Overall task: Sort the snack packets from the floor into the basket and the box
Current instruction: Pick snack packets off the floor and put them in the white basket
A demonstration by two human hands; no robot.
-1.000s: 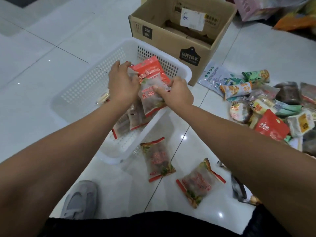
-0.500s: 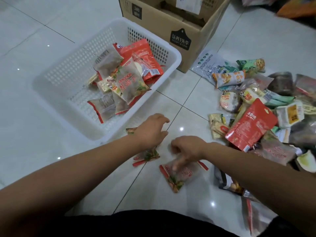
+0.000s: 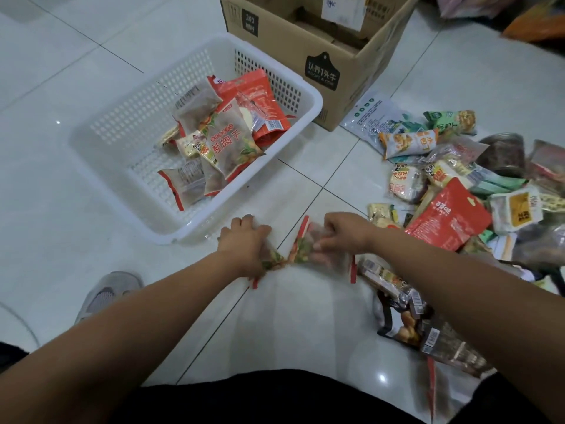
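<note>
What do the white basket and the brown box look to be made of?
Basket: probably moulded plastic, white and faintly glossy, walls pierced by regular hole grids. Box: cardboard, matte brown, with folded flaps and printed labels.

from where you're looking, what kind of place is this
Most likely a room in a home, though I can't be sure: a glossy white tiled floor, a cardboard box beside a white plastic basket, and loose snack packets heaped on it.

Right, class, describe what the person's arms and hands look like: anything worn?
The left arm and right arm are bare to the picture's edge, no sleeves showing. The left hand and right hand show no gloves, rings or watch.
</note>
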